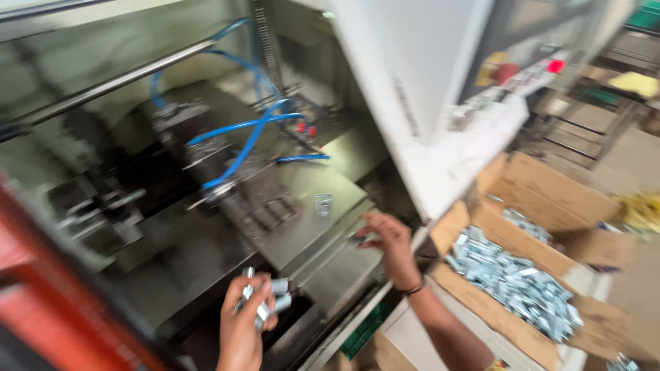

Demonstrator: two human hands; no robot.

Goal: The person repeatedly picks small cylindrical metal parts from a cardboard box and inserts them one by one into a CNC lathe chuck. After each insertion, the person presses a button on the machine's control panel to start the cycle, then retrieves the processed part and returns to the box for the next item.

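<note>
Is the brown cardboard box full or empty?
Neither: the open brown cardboard box is partly filled. A heap of small shiny metal parts covers its bottom, and its flaps stand open.

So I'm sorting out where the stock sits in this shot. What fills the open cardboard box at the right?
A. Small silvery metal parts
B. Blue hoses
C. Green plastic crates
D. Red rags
A: the open cardboard box holds a heap of small silvery metal parts, much like the handful in the left hand.
</note>
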